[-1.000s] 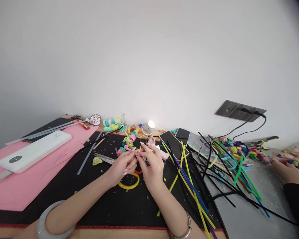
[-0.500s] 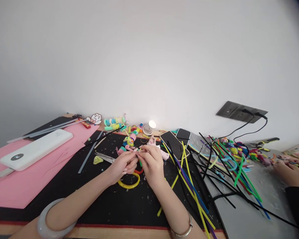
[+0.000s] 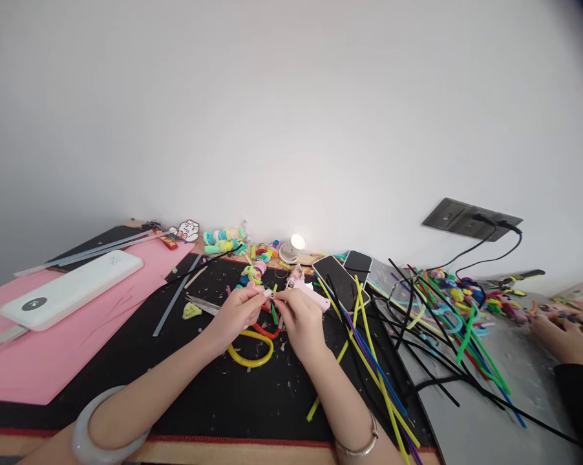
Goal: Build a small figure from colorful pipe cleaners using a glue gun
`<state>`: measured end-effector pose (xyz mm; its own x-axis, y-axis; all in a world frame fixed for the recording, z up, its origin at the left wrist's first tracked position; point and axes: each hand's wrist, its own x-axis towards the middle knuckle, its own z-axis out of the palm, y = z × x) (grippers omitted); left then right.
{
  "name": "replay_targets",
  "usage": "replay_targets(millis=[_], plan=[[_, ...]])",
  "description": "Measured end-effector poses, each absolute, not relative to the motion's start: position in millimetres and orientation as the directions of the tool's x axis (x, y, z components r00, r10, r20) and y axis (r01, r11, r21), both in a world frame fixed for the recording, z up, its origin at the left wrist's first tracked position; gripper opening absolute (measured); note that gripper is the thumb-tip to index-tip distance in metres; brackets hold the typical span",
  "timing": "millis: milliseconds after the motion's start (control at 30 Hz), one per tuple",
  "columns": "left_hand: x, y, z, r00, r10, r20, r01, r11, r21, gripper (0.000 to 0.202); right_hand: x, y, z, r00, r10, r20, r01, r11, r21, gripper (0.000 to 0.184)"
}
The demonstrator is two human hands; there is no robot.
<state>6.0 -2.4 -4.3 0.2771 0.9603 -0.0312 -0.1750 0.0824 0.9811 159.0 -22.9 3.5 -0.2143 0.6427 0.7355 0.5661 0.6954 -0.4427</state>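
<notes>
— Moved since the frame half a second earlier: right hand (image 3: pixel 301 321) sits slightly lower, fingers drawn down; more of the red loop (image 3: pixel 271 336) shows beneath.

— Where is the work?

— At the meeting fingertips: a pale piece (image 3: pixel 267 294), over the black mat (image 3: pixel 214 400). Green stub (image 3: pixel 275 314) between five and six o'clock from it; hanging or lying, cannot tell.

— Grip?

— In the left hand (image 3: pixel 236 318), thumb and forefinger pinch the piece, other fingers curled. Right thumb and forefinger bend in beside it; whether they have hold of anything, cannot tell.

— Step in hand?

— Judged: fine fingertip shaping or joining. Next move probably calls for a steady left pinch while the right fingertips adjust.

— Surroundings, same clock centre?

— Yellow loop (image 3: pixel 249 363) near seven, striped coil (image 3: pixel 253 274) between ten and eleven, pink tool (image 3: pixel 315 295) at three. Farther: stems (image 3: pixel 376 368) at four, power bank (image 3: pixel 73 290) at nine. Co-worker's hand (image 3: pixel 565 339) well apart, at three.
</notes>
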Motion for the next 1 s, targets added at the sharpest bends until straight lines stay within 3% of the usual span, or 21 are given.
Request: replay_targets(millis=[167, 333, 533, 667, 867, 1000], plan=[[4, -2, -6, 0.300, 0.954, -0.031, -0.199, 0.094, 0.975, 0.044, 160, -22, 1, -0.246, 0.643, 0.725, 0.536, 0.714, -0.452, 0.018], [2, -1, -6, 0.319, 0.948, 0.005, -0.171, 0.053, 0.984, 0.038, 160, -24, 5, -0.223, 0.712, 0.666, 0.475, 0.675, -0.564, 0.018], [-4, 1, -4, 0.415, 0.910, -0.024, -0.095, 0.070, 0.993, 0.041, 167, -24, 11, -0.282, 0.821, 0.497, 0.370, 0.571, -0.733, 0.019], [-7, 2, -2, 0.514, 0.854, -0.083, -0.097, 0.153, 0.983, 0.036, 172, -20, 12, -0.338, 0.881, 0.330, 0.248, 0.422, -0.872, 0.016], [-5, 0, -4, 0.476, 0.878, -0.053, -0.232, 0.183, 0.955, 0.036, 167, -20, 8, -0.121, 0.931, 0.343, 0.122, 0.357, -0.926, 0.005], [-5, 0, -4, 0.481, 0.875, -0.050, -0.252, 0.193, 0.948, 0.036, 162, -23, 7, -0.091, 0.953, 0.289, -0.005, 0.290, -0.957, 0.004]])
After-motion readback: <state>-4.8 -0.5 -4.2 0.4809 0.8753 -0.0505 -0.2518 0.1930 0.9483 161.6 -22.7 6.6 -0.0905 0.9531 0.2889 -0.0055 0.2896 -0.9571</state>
